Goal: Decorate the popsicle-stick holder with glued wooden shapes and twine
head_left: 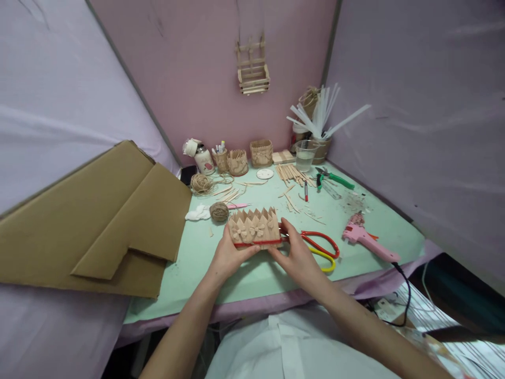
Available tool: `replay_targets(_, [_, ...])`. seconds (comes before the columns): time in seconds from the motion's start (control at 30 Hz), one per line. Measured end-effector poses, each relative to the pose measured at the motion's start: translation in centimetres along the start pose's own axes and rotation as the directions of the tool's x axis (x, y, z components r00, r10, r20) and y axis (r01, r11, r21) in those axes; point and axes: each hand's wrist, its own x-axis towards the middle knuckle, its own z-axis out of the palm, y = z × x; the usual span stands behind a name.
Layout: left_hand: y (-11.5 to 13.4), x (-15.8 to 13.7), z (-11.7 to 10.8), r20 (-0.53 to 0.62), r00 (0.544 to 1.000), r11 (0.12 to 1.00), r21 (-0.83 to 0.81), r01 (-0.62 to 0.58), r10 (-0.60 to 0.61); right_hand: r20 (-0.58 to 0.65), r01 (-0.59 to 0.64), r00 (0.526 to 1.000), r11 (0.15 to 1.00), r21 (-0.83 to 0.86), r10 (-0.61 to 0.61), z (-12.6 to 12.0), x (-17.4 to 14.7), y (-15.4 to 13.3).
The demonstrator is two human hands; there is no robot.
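At the near middle of the pale green table [189, 287], a zigzag-topped wooden container [256, 223] sits between a person's two bare hands. The left hand [232, 252] closes around its left end and the right hand [292, 250] around its right end, both thumbs along the lower near edge; neither holds anything else. Small wooden flowers decorate the near side, above a red strip [258, 243]. Whether the container's base touches the table, I cannot tell.

Scissors [333, 247] with one red and one yellow handle lie just right, partly behind the right hand. Just beyond the left hand is a brown twine ball [219, 211]; a lighter twine ball [201, 184] lies farther off. To the far right of the container are loose wooden sticks [294, 173] and green-handled pliers [342, 180], with a pink glue gun [369, 242] nearer. Folded cardboard [98, 221] covers the left side.
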Motion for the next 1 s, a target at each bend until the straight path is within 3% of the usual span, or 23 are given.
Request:
replay_targets(0.4, [-0.2, -0.8, -0.2, -0.016, 1.0, 1.0, -0.028, -0.007, 0.007, -0.009, 0.063, 0.998, 0.996, -0.057, -0.064, 0.7, -0.2, -0.3])
replay_targets(0.67, [0.8, -1.3, -1.5, 0.154, 0.988, 0.999, -0.024, -0.027, 0.031, 0.043, 0.04, 0.998, 0.998, -0.047, -0.038, -0.3, -0.1, -0.1])
replay_targets(0.83, [2.0, 2.6, -0.5, 0.133, 0.984, 0.987, 0.089, -0.133, 0.121, 0.028, 0.083, 0.996, 0.995, -0.047, -0.082, -2.9, 3.5, 0.0])
replay_targets(1.0, [2.0, 8.5, 1.0, 0.204, 0.952, 0.964, 0.091, -0.251, 0.228, 0.04, 0.139, 0.99, 0.985, -0.106, -0.135, -4.4, 8.5, 0.2])
